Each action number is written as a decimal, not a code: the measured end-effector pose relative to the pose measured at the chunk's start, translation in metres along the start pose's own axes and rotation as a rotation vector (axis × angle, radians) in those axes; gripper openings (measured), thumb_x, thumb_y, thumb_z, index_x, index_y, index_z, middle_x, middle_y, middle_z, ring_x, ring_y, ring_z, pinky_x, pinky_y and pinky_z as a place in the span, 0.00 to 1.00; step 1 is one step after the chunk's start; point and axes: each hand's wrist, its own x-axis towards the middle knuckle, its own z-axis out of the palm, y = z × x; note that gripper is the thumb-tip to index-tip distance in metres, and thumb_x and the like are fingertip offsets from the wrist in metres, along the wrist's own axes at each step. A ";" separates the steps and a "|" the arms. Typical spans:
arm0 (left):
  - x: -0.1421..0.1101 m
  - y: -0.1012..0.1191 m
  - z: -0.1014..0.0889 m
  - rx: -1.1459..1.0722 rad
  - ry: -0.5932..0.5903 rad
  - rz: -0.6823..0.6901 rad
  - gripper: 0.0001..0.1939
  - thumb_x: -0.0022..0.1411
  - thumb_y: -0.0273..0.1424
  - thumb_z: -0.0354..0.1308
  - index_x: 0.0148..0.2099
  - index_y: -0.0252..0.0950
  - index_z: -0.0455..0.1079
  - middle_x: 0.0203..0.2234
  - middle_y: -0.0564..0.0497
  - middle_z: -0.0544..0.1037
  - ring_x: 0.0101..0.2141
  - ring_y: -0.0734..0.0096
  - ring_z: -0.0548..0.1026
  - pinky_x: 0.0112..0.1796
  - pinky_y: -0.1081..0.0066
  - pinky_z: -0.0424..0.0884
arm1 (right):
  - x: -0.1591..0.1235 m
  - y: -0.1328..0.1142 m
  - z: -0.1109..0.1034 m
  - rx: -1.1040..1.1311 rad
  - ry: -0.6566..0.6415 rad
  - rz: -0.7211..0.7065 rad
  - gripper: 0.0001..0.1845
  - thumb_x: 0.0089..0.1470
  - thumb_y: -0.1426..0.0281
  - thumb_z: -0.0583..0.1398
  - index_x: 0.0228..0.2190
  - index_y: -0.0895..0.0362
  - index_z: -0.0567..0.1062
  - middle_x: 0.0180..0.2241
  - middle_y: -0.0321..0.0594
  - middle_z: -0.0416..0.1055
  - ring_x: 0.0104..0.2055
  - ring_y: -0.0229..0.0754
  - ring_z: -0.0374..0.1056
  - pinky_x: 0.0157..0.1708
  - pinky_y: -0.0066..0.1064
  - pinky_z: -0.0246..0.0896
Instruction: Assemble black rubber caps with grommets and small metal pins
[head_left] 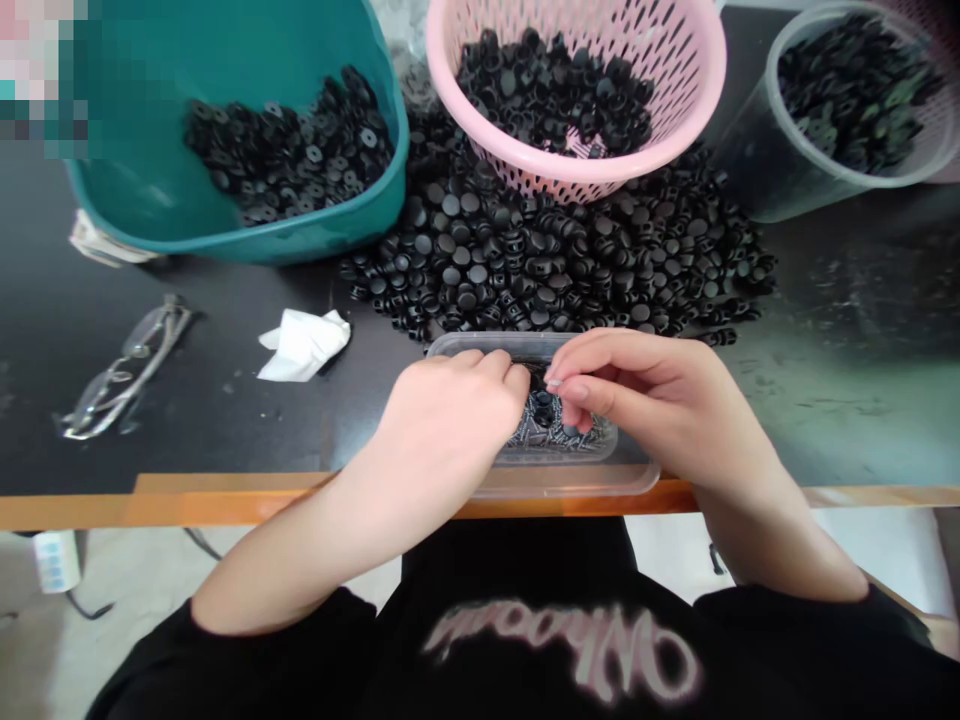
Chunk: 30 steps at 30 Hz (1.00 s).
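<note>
My left hand (469,400) is curled closed over the left side of a clear plastic box (637,478); its fingertips are turned away, so I cannot make out what they hold. Close by on the right, my right hand (637,385) pinches a tiny silvery spring (553,384) between thumb and forefinger. Many small metal springs (529,432) lie in the box below both hands, with a few black plastic pieces (544,408) among them. The hands are near each other but seem apart.
Behind the box spreads a heap of black cord locks (547,255). A teal basin (300,245) of flat black pieces, a pink basket (540,160) and a clear tub (757,190) of black parts stand around it. Glasses (124,370) and a crumpled tissue (304,345) lie left.
</note>
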 end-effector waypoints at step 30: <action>-0.003 0.002 -0.007 -0.908 0.596 0.060 0.09 0.67 0.29 0.65 0.48 0.39 0.71 0.34 0.57 0.78 0.33 0.78 0.77 0.38 0.75 0.77 | -0.006 -0.001 -0.001 0.118 0.176 -0.153 0.08 0.54 0.75 0.72 0.34 0.48 0.86 0.36 0.34 0.79 0.35 0.36 0.74 0.29 0.26 0.71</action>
